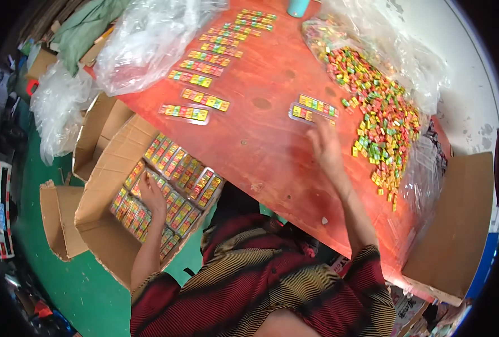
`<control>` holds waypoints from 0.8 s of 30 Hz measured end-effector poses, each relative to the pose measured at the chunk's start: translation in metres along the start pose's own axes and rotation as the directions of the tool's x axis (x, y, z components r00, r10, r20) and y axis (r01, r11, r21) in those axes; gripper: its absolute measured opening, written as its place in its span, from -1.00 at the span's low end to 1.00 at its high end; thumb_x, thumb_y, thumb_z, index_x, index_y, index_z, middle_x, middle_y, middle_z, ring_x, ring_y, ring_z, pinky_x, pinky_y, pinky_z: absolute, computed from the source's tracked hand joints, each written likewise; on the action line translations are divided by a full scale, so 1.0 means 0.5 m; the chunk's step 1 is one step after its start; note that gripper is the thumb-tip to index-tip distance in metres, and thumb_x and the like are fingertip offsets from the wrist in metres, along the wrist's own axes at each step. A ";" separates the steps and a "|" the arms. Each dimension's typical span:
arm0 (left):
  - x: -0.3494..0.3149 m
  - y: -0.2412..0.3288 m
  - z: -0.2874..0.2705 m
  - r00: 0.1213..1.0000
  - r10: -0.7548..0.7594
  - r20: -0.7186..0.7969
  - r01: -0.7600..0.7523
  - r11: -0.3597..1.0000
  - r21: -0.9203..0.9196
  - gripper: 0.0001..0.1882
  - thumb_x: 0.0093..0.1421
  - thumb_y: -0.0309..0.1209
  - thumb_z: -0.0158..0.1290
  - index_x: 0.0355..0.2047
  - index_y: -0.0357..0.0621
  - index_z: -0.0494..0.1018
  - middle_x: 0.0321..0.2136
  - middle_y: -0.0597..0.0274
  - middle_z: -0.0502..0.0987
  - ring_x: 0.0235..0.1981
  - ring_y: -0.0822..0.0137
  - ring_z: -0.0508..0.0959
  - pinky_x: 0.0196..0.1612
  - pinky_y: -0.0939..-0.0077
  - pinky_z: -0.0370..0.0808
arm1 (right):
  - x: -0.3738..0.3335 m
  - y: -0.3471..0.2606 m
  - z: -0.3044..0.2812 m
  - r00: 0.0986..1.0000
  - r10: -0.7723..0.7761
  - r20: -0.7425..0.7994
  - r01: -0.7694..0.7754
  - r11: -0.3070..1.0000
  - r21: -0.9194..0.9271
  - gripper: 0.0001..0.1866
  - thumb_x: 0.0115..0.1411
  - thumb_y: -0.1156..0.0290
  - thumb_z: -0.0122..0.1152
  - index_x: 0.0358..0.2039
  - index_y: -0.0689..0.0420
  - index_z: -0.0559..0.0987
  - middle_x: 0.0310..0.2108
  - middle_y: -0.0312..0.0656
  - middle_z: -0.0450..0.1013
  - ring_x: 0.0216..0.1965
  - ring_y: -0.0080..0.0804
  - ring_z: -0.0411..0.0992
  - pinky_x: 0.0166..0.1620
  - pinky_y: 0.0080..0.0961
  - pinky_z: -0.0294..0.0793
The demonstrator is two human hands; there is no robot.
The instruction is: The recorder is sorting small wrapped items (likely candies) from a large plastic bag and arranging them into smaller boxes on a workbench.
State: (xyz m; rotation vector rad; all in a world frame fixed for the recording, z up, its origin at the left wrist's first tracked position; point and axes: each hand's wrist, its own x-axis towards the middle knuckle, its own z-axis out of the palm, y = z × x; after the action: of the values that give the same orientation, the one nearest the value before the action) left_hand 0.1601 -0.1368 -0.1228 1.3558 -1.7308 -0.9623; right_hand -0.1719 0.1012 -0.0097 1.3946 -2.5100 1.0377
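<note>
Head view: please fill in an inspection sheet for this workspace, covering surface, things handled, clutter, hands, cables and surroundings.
Surface: red table, with scuffs and dark spots.
Things: a loose pile of small coloured cubes on the right; rows of filled trays at the left; two trays by the right hand; more trays packed in a cardboard box beside the table.
Clutter: clear plastic at the far left; a teal object, cut off above.
Hands: left hand in the box over the packed trays, right hand blurred; grip unclear for both.
Cables: nothing seen for certain; the dark rim is unclear.
Surroundings: green floor, whitish wall.
</note>
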 end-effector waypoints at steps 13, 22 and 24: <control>0.194 0.269 0.202 0.482 0.526 0.701 -0.864 0.419 0.280 -0.31 0.06 0.13 -0.24 0.08 -0.06 0.14 0.11 -0.01 0.06 0.15 -0.06 -0.01 0.11 -0.05 -0.04 | 0.074 0.085 0.069 0.991 0.119 0.060 -0.074 0.868 -0.491 -0.50 0.12 0.09 -0.12 0.01 0.09 0.26 0.07 -0.03 0.13 0.10 0.01 0.03 0.08 -0.07 -0.07; 0.071 0.301 0.213 0.469 0.468 0.749 -0.876 0.356 0.327 -0.32 0.07 0.01 -0.16 0.12 -0.10 0.04 0.12 -0.05 0.00 0.14 -0.11 -0.02 0.07 -0.04 0.01 | 0.038 0.070 0.071 0.996 0.091 0.015 -0.070 0.845 -0.530 -0.50 0.12 0.09 -0.11 0.02 0.08 0.26 0.04 -0.03 0.16 0.10 -0.07 0.06 0.06 -0.06 -0.04; 0.025 0.315 0.225 0.465 0.459 0.757 -0.875 0.368 0.314 -0.31 0.06 0.02 -0.16 0.12 -0.11 0.04 0.12 -0.06 0.00 0.14 -0.10 -0.02 0.07 -0.05 0.01 | 0.023 0.066 0.067 0.997 0.081 0.016 -0.061 0.857 -0.512 -0.49 0.10 0.08 -0.09 0.01 0.08 0.27 0.06 -0.03 0.13 0.08 -0.04 0.07 0.05 -0.01 -0.02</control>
State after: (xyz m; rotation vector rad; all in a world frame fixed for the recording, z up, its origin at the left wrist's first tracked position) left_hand -0.0100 -0.1094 -0.0342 0.4332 -2.9922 -0.1276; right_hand -0.1965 0.0843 -0.0481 1.1694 -2.6027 0.2980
